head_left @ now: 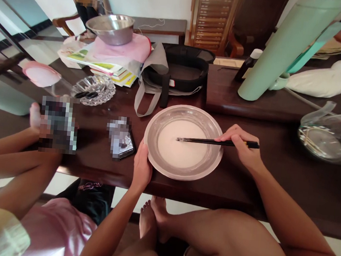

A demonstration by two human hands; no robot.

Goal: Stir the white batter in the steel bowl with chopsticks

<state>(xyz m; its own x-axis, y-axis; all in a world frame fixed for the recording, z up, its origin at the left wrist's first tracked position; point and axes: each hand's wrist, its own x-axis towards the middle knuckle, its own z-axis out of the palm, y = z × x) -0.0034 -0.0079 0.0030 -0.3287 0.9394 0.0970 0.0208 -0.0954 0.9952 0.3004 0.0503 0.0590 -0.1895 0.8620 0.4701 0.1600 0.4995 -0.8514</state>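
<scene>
A wide, shallow metal bowl stands near the front edge of the dark wooden table. White, milky liquid covers its bottom. My left hand grips the bowl's left side, fingers against the outer wall and thumb near the rim. In my right hand is a pair of black chopsticks, held almost level across the bowl's right rim. Their whitened tips touch the liquid near its middle; how deep they reach I cannot tell.
Left of the bowl lies a phone; beyond it another person's hand holds a blurred-out object. Behind are a glass dish, a steel bowl on a stack, and a black-grey bag. A tall green bottle and clear jar stand right.
</scene>
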